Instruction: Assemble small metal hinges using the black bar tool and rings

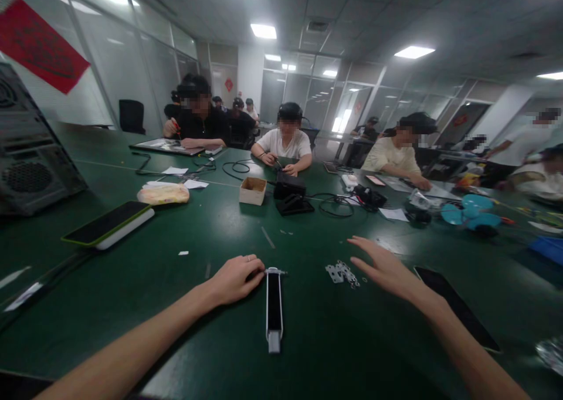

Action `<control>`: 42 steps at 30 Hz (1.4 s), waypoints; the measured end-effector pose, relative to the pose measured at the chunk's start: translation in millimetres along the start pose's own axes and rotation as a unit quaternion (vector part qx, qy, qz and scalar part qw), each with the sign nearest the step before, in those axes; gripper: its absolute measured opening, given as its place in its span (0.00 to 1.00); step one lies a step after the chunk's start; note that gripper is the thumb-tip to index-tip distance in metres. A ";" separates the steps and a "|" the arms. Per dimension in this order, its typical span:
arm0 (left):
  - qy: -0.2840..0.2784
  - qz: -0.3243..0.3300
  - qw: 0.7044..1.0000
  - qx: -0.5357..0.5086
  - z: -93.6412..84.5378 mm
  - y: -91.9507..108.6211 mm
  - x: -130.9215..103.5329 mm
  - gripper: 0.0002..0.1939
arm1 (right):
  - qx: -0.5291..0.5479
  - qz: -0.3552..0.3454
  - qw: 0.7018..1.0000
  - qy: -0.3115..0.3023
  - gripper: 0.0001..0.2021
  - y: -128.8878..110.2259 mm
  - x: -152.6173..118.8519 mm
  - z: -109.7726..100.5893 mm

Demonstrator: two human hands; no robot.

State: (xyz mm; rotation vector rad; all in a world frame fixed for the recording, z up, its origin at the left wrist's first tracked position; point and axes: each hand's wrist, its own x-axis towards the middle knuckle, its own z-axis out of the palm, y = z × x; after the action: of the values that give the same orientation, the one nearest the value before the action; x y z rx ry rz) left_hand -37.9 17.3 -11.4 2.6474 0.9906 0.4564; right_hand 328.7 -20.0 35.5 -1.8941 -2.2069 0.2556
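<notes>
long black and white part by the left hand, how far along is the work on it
Done: the long black and white part lies flat on the green table, small metal pieces heaped beside it. In hand: left hand touches its top end; right hand hovers open by the pieces. Left: the pieces lie loose, apart from the part.

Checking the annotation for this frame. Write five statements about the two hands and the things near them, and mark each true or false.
1. The left hand touches the top end of the long black-and-white strip. True.
2. The right hand grips the dark phone. False: it is open, fingers spread, beside the small metal parts.
3. A cardboard box stands further up the green table. True.
4. The strip is upright. False: it lies flat.
5. The left hand wears a glove. False: bare, with a ring.
</notes>
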 end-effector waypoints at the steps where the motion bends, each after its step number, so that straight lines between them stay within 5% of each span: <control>1: 0.001 0.000 1.000 -0.003 -0.4 0.2 -0.1 0.07 | -0.013 -0.008 1.000 0.008 0.24 3.7 6.4 -6.6; 5: -0.002 -0.002 1.000 -0.005 -2.2 1.3 -0.3 0.08 | -0.041 -0.023 0.997 -0.055 0.16 4.6 23.0 -13.5; 10: -0.006 -0.003 1.000 -0.004 -2.2 1.6 0.2 0.08 | -0.027 -0.040 0.992 -0.114 0.16 0.5 23.8 7.5; 22: -0.003 -0.001 1.000 0.011 -1.4 1.9 -0.1 0.09 | 0.010 -0.017 0.996 -0.083 0.10 21.1 23.0 26.7; 42: -0.008 -0.004 1.000 0.017 -1.6 3.2 1.2 0.08 | -0.052 0.053 0.993 -0.091 0.07 17.6 13.3 16.7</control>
State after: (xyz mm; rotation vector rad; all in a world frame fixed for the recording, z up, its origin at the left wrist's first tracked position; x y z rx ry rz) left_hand -35.8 16.0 -8.6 2.6726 1.0115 0.4184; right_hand 338.8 -3.9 15.4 -2.1260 -2.2760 0.3512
